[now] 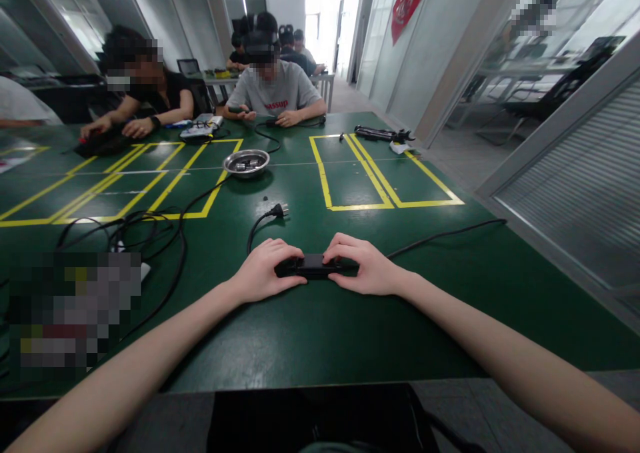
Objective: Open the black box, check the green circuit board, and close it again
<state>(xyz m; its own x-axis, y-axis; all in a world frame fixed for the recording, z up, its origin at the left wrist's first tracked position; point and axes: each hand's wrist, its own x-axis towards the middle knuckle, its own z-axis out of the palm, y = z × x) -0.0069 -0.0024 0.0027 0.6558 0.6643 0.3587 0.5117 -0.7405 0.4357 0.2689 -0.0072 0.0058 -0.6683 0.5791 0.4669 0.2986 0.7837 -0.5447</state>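
A black power adapter (314,265) lies on the green table (300,340) in front of me, a cable at each end. My left hand (267,271) grips its left end, thumb on the near side and fingers on the far side. The right end is pinched the same way by my right hand (363,266). Beyond my left hand, a black power plug (278,210) rests on the table, its prongs pointing right. A thin black cable (445,234) runs from beside my right hand towards the table's right side.
A metal bowl (247,163) with small metal parts stands further back. Yellow tape (360,207) marks rectangles on the table. Coiled black cables (145,226) lie at left, beside a blurred-out item (75,306). A folded black tripod-like object (383,134) lies far right. Two people work opposite.
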